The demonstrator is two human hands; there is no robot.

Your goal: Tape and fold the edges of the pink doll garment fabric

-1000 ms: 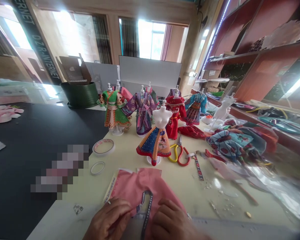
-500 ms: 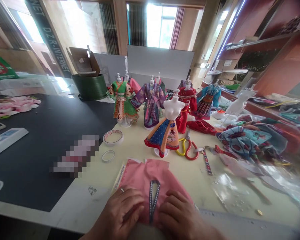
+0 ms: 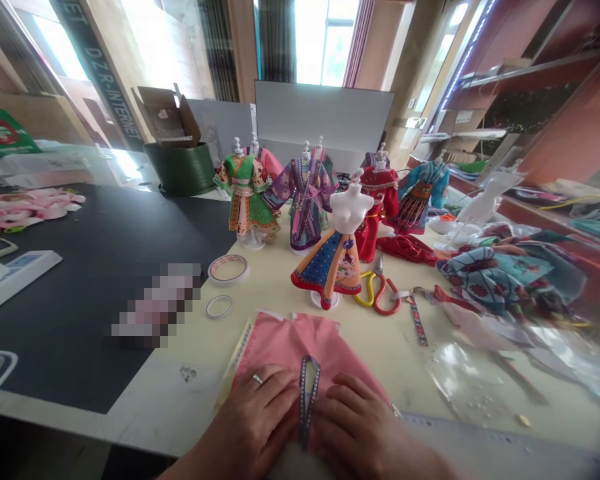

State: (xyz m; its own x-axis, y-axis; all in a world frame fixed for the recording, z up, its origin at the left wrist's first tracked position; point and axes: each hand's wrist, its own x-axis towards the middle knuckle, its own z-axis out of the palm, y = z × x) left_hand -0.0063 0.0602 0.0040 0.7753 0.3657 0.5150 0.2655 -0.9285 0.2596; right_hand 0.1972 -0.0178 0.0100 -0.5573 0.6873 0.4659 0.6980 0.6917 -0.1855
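Observation:
A piece of pink cloth (image 3: 280, 337) lies on the pale part of the table, with a narrow slit edged in dark trim with pale beads (image 3: 304, 407). My left hand (image 3: 260, 420) is on the cloth left of the slit, a ring on one finger, its curled fingertips gripping beside the trim. From the other side, my right hand (image 3: 353, 420) has its bent fingers closed on the cloth at the trim's right edge. My thumbs are mostly hidden. Under the cloth's left edge shows a yellowish strip (image 3: 235, 363).
Ahead stands a small dress form (image 3: 350, 207) in a patchwork skirt, with several dressed forms behind. Red-and-yellow-handled scissors (image 3: 387, 300) lie beside it. Tape rolls (image 3: 229, 269) sit left, fabric scraps (image 3: 490, 277) right. A ruler (image 3: 445, 427) is near my right wrist.
The view has shifted slightly. Both hands have drawn closer to the slit, and its beaded edges now lie nearer together, making the opening narrower.

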